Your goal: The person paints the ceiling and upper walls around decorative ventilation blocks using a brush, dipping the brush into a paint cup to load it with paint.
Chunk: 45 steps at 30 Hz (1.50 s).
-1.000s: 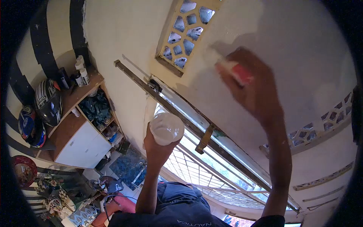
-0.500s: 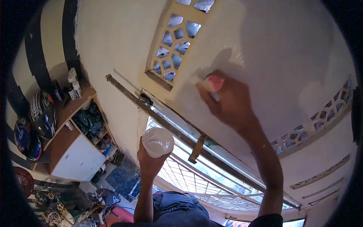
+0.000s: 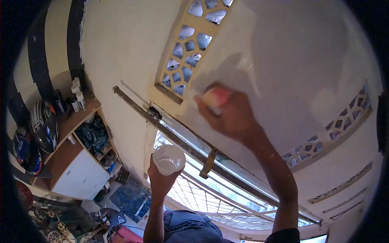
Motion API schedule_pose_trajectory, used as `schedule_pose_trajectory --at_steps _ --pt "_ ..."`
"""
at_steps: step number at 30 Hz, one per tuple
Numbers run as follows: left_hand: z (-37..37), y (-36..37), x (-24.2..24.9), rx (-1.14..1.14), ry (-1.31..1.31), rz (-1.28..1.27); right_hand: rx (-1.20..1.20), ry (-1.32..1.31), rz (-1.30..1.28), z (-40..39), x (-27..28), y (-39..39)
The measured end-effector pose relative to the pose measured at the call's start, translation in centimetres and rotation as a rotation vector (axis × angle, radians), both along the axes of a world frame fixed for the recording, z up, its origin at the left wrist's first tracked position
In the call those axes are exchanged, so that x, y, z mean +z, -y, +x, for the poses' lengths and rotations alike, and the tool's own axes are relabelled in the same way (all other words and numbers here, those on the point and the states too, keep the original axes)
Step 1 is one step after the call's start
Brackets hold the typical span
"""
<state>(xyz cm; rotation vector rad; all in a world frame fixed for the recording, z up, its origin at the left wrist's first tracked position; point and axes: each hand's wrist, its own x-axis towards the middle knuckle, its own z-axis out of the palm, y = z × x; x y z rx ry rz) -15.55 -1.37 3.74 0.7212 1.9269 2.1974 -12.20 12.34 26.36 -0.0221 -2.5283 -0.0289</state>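
Observation:
My left hand (image 3: 161, 178) is wrapped round a translucent white plastic cup (image 3: 169, 159), held open side up below the metal rail, with some whitish content inside. Raised against the wall (image 3: 227, 52), my right hand (image 3: 231, 111) grips a small red-and-pale object (image 3: 217, 98). That object is blurred by motion, so its exact shape is hard to tell. A shadow of the hand falls on the wall around it. The fingers are closed about the object, close beside the lower end of the patterned vent block (image 3: 184, 52).
A metal rail (image 3: 178, 135) with a brass-coloured bracket (image 3: 208, 164) crosses above a barred window (image 3: 202, 188). At left, helmets (image 3: 43, 125) and bottles (image 3: 79, 99) sit on a wooden shelf unit (image 3: 67, 160). Another patterned vent (image 3: 328, 133) is at right.
My right hand has moved left and slightly down along the wall with the red-and-pale object. My left hand and the cup are slightly lower. The view has shifted a little.

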Motion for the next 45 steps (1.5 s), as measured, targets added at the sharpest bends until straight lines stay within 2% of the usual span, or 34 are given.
schedule_pose_trajectory --at_steps 2,5,9,11,12,14,15,18,20,24,25,27,30,32,33,34,35,36,37,38,41,42,43,44,45 --pt "0.0 -0.1 -0.1 -0.012 0.024 0.006 0.032 0.157 0.231 -0.7 -1.4 -0.4" --pt "-0.2 -0.2 -0.6 0.008 0.018 0.016 -0.119 0.177 0.256 -0.4 0.7 -0.4" --pt "-0.4 0.0 -0.1 0.018 -0.024 -0.003 -0.1 -0.139 0.374 0.4 7.4 -0.9" --pt "-0.5 -0.1 -0.4 0.018 -0.005 -0.004 0.051 -0.313 0.596 0.6 11.2 -1.1" --pt "-0.5 -0.1 -0.2 0.017 -0.007 -0.004 0.05 -0.315 0.596 0.9 12.1 -0.2" --pt "-0.3 -0.2 0.1 0.044 -0.041 0.043 0.038 -0.249 0.431 1.3 13.4 1.3" --pt "-0.3 -0.2 0.1 0.044 -0.042 0.047 0.038 -0.25 0.434 1.2 13.1 1.4" --pt "-0.2 -0.2 -0.1 0.046 -0.038 0.026 0.101 -0.258 0.228 0.7 11.2 2.0" --pt "-0.1 0.0 -0.4 0.034 -0.063 0.047 0.007 -0.042 -0.019 0.6 9.6 3.0" --pt "-0.2 0.2 -1.3 0.09 -0.057 -0.017 -0.012 0.235 -0.128 -1.5 6.1 2.0" --pt "-0.2 0.2 -1.1 0.086 -0.068 -0.005 -0.016 0.224 -0.118 -2.0 5.8 1.5" --pt "-0.2 0.4 -0.9 0.062 0.004 0.02 -0.113 0.293 0.159 -2.7 5.6 0.7" --pt "-0.4 0.5 -0.9 0.057 -0.029 -0.004 -0.085 0.148 0.11 -2.2 7.7 -0.4" --pt "-0.4 0.5 -0.8 0.042 -0.002 -0.018 -0.066 0.064 0.25 -1.8 11.1 -0.1" --pt "-0.5 0.3 -1.2 0.032 0.005 -0.023 -0.052 0.017 0.234 -1.5 13.1 0.1" --pt "-0.5 0.2 -1.5 0.024 0.012 -0.027 -0.084 0.011 0.455 -1.2 15.5 0.6" --pt "-0.5 0.2 -1.7 0.026 0.012 -0.028 -0.007 -0.09 0.564 -0.9 17.2 1.4" --pt "-0.5 0.1 -1.8 0.055 -0.028 -0.03 0.068 -0.313 0.609 -0.5 17.8 2.6" --pt "-0.4 0.1 -1.8 0.085 -0.068 -0.031 0.072 -0.313 0.61 0.2 18.3 4.4" --pt "-0.4 0.1 -1.8 0.09 -0.068 -0.027 -0.086 -0.269 0.632 1.0 18.5 6.6" --pt "-0.2 0.2 -1.5 0.09 -0.045 -0.021 -0.216 -0.229 0.665 0.3 18.4 5.8" --pt "-0.1 0.3 -1.3 0.082 -0.053 -0.019 -0.041 -0.304 0.602 -0.3 17.1 4.9" --pt "0.0 0.4 -1.1 0.075 -0.063 -0.014 0.026 -0.255 0.471 -0.7 15.7 4.4" --pt "-0.1 0.4 -1.3 0.075 -0.068 -0.009 0.09 -0.211 0.338 -1.1 14.4 3.9" --pt "-0.1 0.5 -1.8 0.059 -0.052 -0.023 0.043 -0.046 0.139 -1.3 12.8 3.6"
